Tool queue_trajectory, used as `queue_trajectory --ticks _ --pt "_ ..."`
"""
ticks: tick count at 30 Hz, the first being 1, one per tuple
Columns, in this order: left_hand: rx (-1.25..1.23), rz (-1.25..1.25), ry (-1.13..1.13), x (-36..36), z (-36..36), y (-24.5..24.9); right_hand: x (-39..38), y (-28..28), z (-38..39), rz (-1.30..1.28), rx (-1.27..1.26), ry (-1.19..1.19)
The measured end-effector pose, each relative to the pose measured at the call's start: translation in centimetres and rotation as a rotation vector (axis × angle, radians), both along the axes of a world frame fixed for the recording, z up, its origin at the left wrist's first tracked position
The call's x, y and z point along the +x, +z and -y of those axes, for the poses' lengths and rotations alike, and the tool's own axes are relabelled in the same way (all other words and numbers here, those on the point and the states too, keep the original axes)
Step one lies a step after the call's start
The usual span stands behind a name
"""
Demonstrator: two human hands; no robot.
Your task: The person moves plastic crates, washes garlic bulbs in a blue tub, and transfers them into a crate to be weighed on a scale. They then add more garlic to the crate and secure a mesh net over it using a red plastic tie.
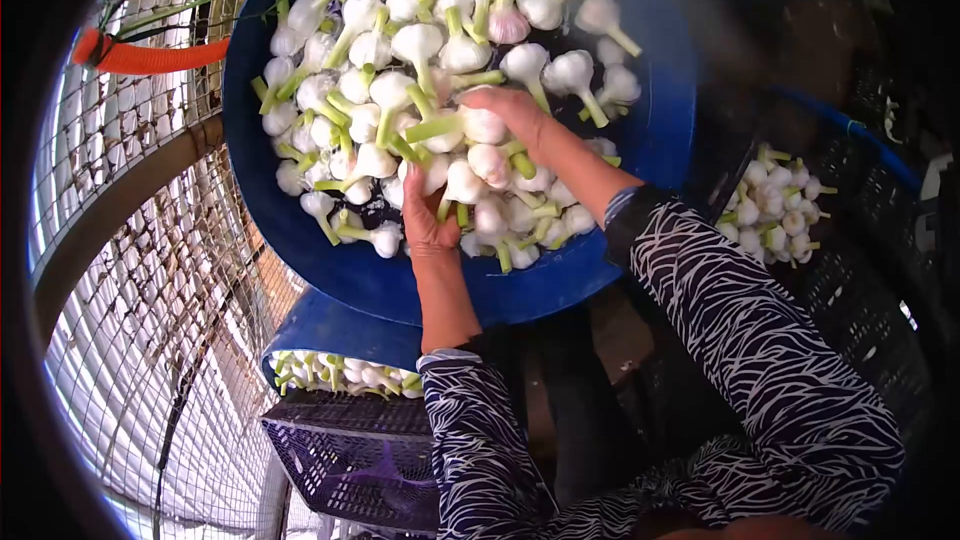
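Inside the blue tub (pixel 350 285), the green-stemmed garlic bulb (pixel 484 127) lies right against the fingers of the right hand (pixel 515 125), its long axis running crosswise with the stem pointing toward the tub's left side; the left hand (pixel 432 230) is farther from it, on the wearer's side. Crowded bulbs hide most fingers of both hands, so I cannot tell whether either grips. An orange hose (pixel 160 58) meets the tub's left rim, and more garlic (pixel 775 205) sits beyond its right.
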State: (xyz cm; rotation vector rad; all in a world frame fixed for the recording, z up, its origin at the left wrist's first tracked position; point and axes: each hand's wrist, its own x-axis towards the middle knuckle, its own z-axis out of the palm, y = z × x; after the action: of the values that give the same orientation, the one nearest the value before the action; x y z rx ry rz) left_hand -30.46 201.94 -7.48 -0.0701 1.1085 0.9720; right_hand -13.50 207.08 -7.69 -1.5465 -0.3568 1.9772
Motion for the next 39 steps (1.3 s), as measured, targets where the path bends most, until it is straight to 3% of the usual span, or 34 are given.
queue_trajectory --ticks 6,7,9,10,12,13,14,15,16,18,19,20,22,24,25,27,31,36,39 --pt "0.080 -0.218 -0.043 1.2 1.1 6.6 1.8 5.5 0.7 -0.187 0.097 -0.140" --pt "0.078 -0.220 -0.069 1.8 1.0 8.6 2.1 7.0 0.9 -0.094 0.159 -0.136" --pt "0.126 -0.234 -0.115 5.0 2.0 10.2 5.4 7.6 3.6 0.261 0.624 0.049" --pt "0.138 -0.207 -0.113 5.7 2.4 11.2 6.8 9.4 4.4 0.438 0.725 0.165" --pt "0.154 -0.186 -0.184 7.7 3.2 13.8 10.2 14.7 6.1 -0.022 0.274 -0.144" --pt "0.119 -0.247 -0.206 9.3 3.7 14.9 11.8 15.6 7.4 0.078 0.409 -0.137" --pt "0.104 -0.201 -0.270 11.0 4.4 16.2 13.1 15.8 8.9 0.064 0.374 -0.192" --pt "0.152 -0.168 -0.341 12.8 5.6 15.5 15.1 15.8 10.9 0.187 0.608 -0.299" --pt "0.172 -0.139 -0.412 14.9 6.5 15.7 17.3 17.0 13.0 0.003 0.362 -0.465" --pt "0.158 -0.033 -0.551 20.8 8.1 16.3 21.8 17.9 16.7 0.139 0.302 -0.495" --pt "0.077 0.039 -0.592 22.8 9.3 15.3 23.9 17.5 19.0 0.270 0.427 -0.517" --pt "-0.007 0.107 -0.634 24.4 10.5 14.0 25.9 17.1 21.1 0.002 0.174 -0.686" --pt "-0.094 0.230 -0.746 29.7 12.9 12.2 30.0 14.9 26.0 0.099 0.197 -0.771" --pt "-0.037 0.294 -0.845 34.7 14.7 11.1 33.4 14.3 29.0 0.133 0.027 -0.912" --pt "-0.051 0.283 -0.966 35.5 15.5 9.2 34.8 12.8 30.5 0.171 -0.082 -0.976" --pt "-0.199 -0.083 -1.088 37.8 16.7 7.3 38.3 9.4 34.6 0.370 -0.259 -0.951" --pt "-0.175 -0.319 -1.102 37.3 17.3 5.9 41.0 8.1 38.3 0.584 -0.476 -1.079" --pt "-0.163 -0.450 -1.090 31.7 17.6 5.7 38.9 8.0 42.0 0.482 -0.349 -1.377" --pt "-0.201 -0.410 -1.071 29.2 17.6 6.3 35.3 8.4 42.6 0.465 -0.275 -1.353"
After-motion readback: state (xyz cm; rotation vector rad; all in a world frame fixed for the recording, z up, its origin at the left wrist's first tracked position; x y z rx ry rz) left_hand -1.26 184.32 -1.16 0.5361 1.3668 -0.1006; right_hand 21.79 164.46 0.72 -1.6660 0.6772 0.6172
